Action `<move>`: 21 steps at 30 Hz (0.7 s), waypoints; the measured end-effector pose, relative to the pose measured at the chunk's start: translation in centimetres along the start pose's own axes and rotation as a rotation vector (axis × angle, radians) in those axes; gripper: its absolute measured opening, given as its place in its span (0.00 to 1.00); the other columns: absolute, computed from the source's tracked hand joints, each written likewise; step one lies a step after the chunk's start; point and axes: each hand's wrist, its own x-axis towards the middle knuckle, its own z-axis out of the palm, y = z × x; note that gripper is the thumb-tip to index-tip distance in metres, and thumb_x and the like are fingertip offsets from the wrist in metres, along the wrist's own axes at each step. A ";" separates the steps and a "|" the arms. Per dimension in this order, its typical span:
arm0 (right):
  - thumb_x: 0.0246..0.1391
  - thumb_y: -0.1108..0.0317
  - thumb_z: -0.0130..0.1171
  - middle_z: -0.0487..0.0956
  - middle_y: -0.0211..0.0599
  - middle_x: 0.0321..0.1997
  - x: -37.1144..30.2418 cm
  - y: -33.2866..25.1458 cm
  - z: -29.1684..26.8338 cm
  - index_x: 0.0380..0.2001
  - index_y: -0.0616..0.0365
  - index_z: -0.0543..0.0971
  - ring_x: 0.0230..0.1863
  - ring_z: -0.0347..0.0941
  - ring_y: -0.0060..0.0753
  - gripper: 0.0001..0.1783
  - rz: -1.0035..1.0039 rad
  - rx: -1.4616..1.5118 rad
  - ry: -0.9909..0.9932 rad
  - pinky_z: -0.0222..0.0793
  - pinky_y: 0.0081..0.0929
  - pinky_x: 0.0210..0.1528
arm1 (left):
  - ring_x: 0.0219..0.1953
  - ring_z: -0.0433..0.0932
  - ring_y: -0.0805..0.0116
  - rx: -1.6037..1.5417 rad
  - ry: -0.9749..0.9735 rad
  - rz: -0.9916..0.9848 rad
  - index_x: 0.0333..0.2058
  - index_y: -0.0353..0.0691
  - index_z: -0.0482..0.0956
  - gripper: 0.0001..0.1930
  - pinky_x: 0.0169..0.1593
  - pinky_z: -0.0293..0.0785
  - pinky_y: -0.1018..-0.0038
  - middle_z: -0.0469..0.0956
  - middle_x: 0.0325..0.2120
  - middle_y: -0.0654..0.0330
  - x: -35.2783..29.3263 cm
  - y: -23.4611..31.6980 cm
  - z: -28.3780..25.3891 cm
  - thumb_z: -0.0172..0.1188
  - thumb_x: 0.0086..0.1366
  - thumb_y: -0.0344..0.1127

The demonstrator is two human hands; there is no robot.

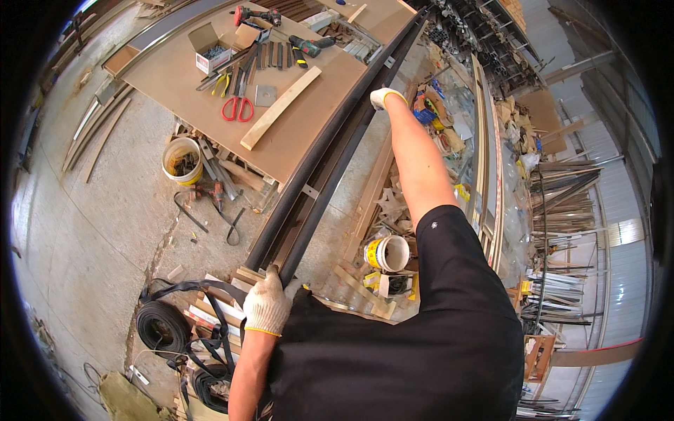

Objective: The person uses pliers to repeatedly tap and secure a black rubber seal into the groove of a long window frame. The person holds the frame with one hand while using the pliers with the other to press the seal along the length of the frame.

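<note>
Two gloved hands: left hand (268, 305) clasps the dark frame (328, 144) near its end; right hand (386, 99) at its side, cannot tell that grip.
Dark frame: slants alongside the brown surface (302, 130).
Surface: scissors (241, 97), wood strip (281, 109).
Floor (84, 231): yellow-banded bucket (191, 177), black coil (149, 330) crowding left.

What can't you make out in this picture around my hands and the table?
All in the head view:
- Left hand: the glove's back hides how the fingers meet the long dark frame.
- Right hand: too small to tell its finger grip.
- Frame's far end: lost at the top edge.
- Small pieces in the cardboard box: too small to identify.
- Lower strap coil: partly behind the left forearm.
</note>
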 end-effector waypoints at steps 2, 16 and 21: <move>0.56 0.61 0.53 0.74 0.53 0.71 -0.7 -3.1 -1.4 0.59 0.58 0.81 0.70 0.70 0.53 0.29 -0.130 -0.322 -0.090 0.61 0.53 0.72 | 0.38 0.87 0.35 -0.008 -0.007 -0.039 0.58 0.32 0.73 0.35 0.42 0.83 0.48 0.85 0.30 0.36 0.0 0.0 -0.3 0.65 0.68 0.60; 0.55 0.54 0.50 0.84 0.51 0.57 -7.6 -4.8 -2.5 0.53 0.58 0.83 0.57 0.80 0.43 0.29 0.065 0.040 0.291 0.70 0.49 0.61 | 0.33 0.86 0.41 -0.002 0.168 0.074 0.55 0.36 0.76 0.26 0.35 0.81 0.52 0.84 0.26 0.42 -1.1 -1.4 0.6 0.66 0.69 0.51; 0.48 0.61 0.51 0.76 0.67 0.61 3.5 6.4 -3.7 0.41 0.69 0.79 0.57 0.71 0.63 0.23 0.048 0.246 0.263 0.62 0.58 0.62 | 0.32 0.86 0.45 -0.095 0.218 0.215 0.57 0.44 0.76 0.23 0.35 0.81 0.53 0.85 0.27 0.47 -3.8 -2.6 -0.2 0.64 0.70 0.49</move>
